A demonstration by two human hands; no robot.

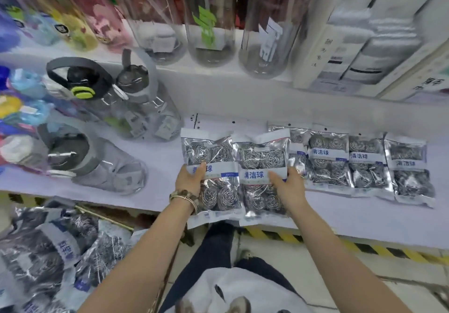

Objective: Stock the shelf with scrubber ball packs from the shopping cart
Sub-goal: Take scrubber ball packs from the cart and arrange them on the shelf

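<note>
Two clear packs of steel scrubber balls with blue-and-white labels lie side by side on the white shelf [340, 215]. My left hand [188, 179] grips the left pack [210, 174], thumb on its label. My right hand [289, 186] grips the right pack [263, 179] from its right side. Both packs overhang the shelf's front edge. Several more scrubber packs [366, 164] lie in a row to the right. The shopping cart [48, 259] at lower left holds a heap of the same packs.
Clear plastic water bottles [136, 108] with grey lids lie on the shelf to the left. Taller bottles [209, 20] and white boxes [364, 33] stand on the shelf above. A yellow-black striped strip [364, 247] runs along the floor below.
</note>
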